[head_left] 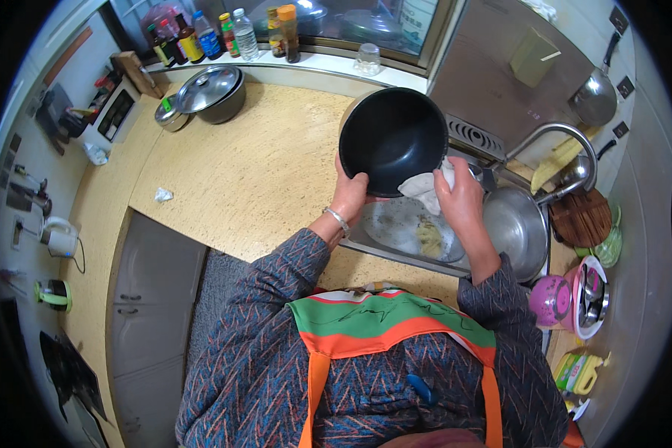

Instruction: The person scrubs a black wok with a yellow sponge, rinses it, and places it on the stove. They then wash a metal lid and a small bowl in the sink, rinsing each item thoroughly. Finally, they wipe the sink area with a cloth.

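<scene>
A deep pot with a black inside (pixel 395 140) is held tilted above the left sink basin, its mouth turned towards me. My left hand (pixel 347 193) grips the pot's lower left rim, thumb over the edge. In my right hand (pixel 460 193) is a pale cloth (pixel 424 187), pressed against the lower right rim. Below lies the sink basin (pixel 389 246) with soapy water, in which a yellowish sponge or scrubber (pixel 429 238) rests. Part of the basin is hidden behind the pot and my hands.
An arched faucet (pixel 560 127) stands beside a metal pan (pixel 512 224) at the right basin. Bottles (pixel 246 36) and a glass jar (pixel 368 59) line the windowsill. A lidded pot (pixel 211 92) sits on the counter (pixel 241 168). Bowls and utensils (pixel 591 297) crowd the right side.
</scene>
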### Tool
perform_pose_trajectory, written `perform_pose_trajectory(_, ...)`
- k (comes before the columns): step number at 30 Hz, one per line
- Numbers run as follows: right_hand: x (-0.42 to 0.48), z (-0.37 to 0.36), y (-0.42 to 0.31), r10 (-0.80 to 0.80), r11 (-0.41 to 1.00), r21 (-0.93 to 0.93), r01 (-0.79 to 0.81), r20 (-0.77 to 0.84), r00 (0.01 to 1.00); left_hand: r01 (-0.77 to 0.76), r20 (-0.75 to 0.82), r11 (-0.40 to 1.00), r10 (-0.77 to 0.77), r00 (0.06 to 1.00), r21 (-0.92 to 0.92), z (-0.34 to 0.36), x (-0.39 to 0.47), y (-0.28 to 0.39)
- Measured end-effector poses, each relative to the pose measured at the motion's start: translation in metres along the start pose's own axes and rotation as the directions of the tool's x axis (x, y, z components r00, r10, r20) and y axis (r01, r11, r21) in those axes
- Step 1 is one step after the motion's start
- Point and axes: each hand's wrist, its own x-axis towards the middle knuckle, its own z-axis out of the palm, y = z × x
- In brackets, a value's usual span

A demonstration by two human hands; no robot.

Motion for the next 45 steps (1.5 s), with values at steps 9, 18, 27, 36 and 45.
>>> perform_pose_trajectory(9,0.019,0.055,-0.013,0.089,0.932,0.356,-0.067,-0.045,0.995,-0.293,0.058,0.841,0.300,0.952,0.455,-0.002,-0.027,-0.062)
perform_pose_trajectory(18,-0.009,0.096,-0.028,-0.509,0.860,0.357,0.364,0.558,0.656,-0.233,0.022,0.933,0.237,0.971,0.275,-0.029,-0.047,-0.036)
perform_pose_trajectory(27,0.006,0.104,-0.045,-0.617,0.533,-0.309,0.788,0.495,0.612,-0.278,-0.179,0.837,0.399,0.899,0.472,-0.064,-0.069,-0.038)
perform_pose_trajectory(36,-0.034,0.141,-0.143,-0.900,0.430,0.896,0.112,0.417,0.125,-0.280,-0.723,0.910,0.413,0.554,0.305,-0.185,-0.147,-0.062)
perform_pose_trajectory(45,-0.043,0.187,-0.163,-0.796,0.604,0.789,0.114,0.603,0.048,-0.507,-0.953,0.855,0.056,0.298,-0.109,-0.185,-0.350,-0.088)
